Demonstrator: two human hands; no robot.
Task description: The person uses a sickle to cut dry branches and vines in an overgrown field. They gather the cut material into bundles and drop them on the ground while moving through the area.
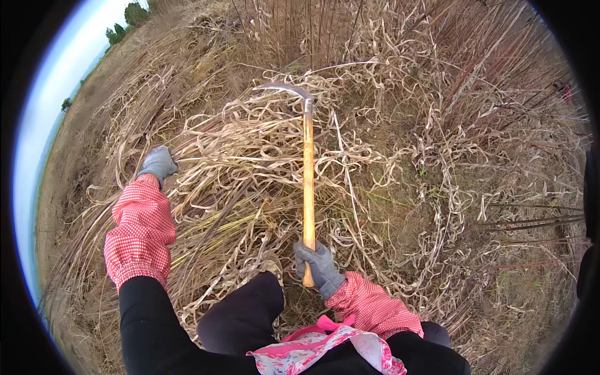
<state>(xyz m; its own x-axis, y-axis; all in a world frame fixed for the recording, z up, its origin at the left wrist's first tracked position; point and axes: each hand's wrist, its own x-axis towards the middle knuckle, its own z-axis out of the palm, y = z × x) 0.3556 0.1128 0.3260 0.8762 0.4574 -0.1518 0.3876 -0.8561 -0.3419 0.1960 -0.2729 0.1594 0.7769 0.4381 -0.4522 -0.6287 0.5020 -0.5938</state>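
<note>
My right hand (318, 266), in a grey glove, is closed around the lower end of the wooden handle of a sickle (308, 187). The sickle's curved metal blade points left, over the dry grass. At the left, my gloved left hand (160, 164) is closed at the edge of a bundle of long dry grass stalks (234, 150); stalks run out from it to the right, and its fingers are mostly hidden, so what it grips is not fully clear. Both forearms wear red-and-white checked sleeve covers.
Tall reddish dry stems (309, 33) stand ahead and at the upper right. Curled dry leaves (445, 206) cover the ground at right. My shoe (273, 265) is partly hidden by grass. Small trees (135, 15) show far off at upper left.
</note>
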